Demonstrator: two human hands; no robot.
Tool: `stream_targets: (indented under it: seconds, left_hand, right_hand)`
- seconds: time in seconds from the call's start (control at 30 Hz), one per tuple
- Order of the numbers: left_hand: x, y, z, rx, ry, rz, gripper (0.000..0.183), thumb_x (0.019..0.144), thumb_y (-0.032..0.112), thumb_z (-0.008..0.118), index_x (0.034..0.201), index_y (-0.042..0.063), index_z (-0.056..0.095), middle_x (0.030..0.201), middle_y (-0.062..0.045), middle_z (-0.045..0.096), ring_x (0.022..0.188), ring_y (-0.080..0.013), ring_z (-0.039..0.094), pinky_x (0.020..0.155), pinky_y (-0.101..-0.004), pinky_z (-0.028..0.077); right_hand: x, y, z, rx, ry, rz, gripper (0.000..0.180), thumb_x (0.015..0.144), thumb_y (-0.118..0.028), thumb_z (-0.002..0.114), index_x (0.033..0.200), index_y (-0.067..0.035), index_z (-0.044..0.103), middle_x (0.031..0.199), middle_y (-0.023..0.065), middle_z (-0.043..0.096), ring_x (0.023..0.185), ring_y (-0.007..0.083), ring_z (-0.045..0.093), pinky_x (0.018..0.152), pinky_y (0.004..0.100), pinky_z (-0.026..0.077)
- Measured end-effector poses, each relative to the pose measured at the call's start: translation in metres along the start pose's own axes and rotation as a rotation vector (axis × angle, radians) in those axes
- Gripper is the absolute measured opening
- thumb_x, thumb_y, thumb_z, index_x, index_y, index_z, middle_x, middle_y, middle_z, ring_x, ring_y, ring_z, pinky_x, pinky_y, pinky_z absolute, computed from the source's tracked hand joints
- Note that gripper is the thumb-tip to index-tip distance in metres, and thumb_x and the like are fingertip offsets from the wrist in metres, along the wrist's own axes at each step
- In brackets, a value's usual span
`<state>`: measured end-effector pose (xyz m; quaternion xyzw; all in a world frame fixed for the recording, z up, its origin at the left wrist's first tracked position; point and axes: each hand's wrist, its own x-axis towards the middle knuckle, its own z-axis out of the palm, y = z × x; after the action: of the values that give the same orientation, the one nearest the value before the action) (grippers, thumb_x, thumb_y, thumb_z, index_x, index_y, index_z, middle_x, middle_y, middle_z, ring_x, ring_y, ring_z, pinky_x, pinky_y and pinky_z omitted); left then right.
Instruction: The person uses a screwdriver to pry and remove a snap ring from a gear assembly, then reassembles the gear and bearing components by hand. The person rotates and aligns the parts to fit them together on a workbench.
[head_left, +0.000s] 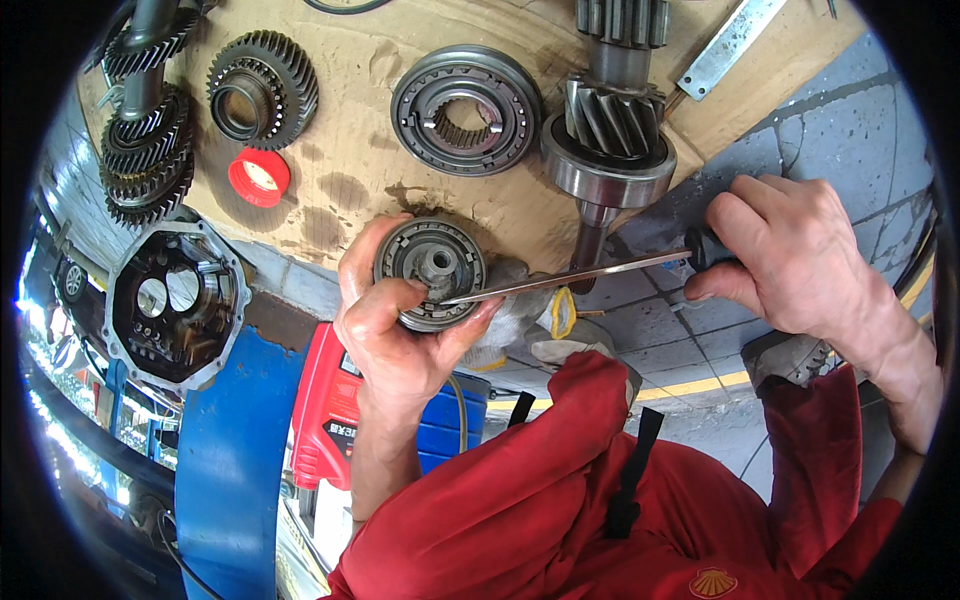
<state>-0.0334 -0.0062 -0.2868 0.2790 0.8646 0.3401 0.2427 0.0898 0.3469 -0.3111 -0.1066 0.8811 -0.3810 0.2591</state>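
My left hand (397, 330) grips a round synchronizer hub assembly (431, 274) by its rim, the thumb pressed on its face. My right hand (780, 255) holds a long flat-bladed screwdriver (577, 279) by its dark handle. The blade's tip touches the assembly near its lower edge, beside my left thumb. Above lies a larger synchronizer ring assembly (465, 110) on cardboard. A helical gear (262, 90) with a toothed collar rests further left, above a red plastic cap (259, 177). To the right stands a gear shaft with a large bearing (609, 161).
A gear cluster on a shaft (146, 150) stands at the far left, above an open gearbox housing (176, 304). A metal bar (731, 49) lies at the cardboard's upper right. Work gloves (517, 307), a red oil jug (326, 405) and a blue container (454, 420) are below.
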Motion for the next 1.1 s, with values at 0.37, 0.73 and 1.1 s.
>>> stream_targets:
  seconds: [0.37, 0.73, 1.1]
  left_hand:
    - [0.001, -0.001, 0.000, 0.086, 0.006, 0.073, 0.072, 0.067, 0.022, 0.107, 0.111, 0.011, 0.050, 0.135, -0.031, 0.066, 0.112, -0.0450, 0.073, 0.088, -0.0492, 0.063]
    - [0.007, 0.002, -0.005, 0.150, -0.057, 0.080, 0.078, 0.065, 0.019, 0.106, 0.116, 0.012, 0.047, 0.133, -0.030, 0.067, 0.110, -0.0452, 0.073, 0.080, -0.0485, 0.064]
    - [0.006, 0.004, -0.001, 0.198, -0.026, 0.127, 0.079, 0.067, 0.020, 0.106, 0.118, 0.012, 0.046, 0.134, -0.029, 0.065, 0.109, -0.0451, 0.072, 0.079, -0.0489, 0.063]
  right_hand:
    - [-0.005, -0.017, -0.010, -0.008, -0.146, 0.086, 0.056, 0.088, -0.057, 0.081, 0.090, -0.007, 0.056, 0.070, 0.0125, 0.061, 0.061, 0.0364, 0.067, 0.054, 0.0460, 0.052]
    - [-0.006, -0.028, -0.022, -0.145, -0.115, 0.103, 0.055, 0.085, -0.056, 0.080, 0.093, -0.006, 0.057, 0.081, 0.0102, 0.054, 0.071, 0.0321, 0.061, 0.060, 0.0446, 0.050]
    - [0.007, -0.042, -0.063, -0.353, -0.168, 0.089, 0.054, 0.083, -0.054, 0.081, 0.092, -0.007, 0.055, 0.080, 0.0093, 0.054, 0.071, 0.0294, 0.060, 0.062, 0.0418, 0.050]
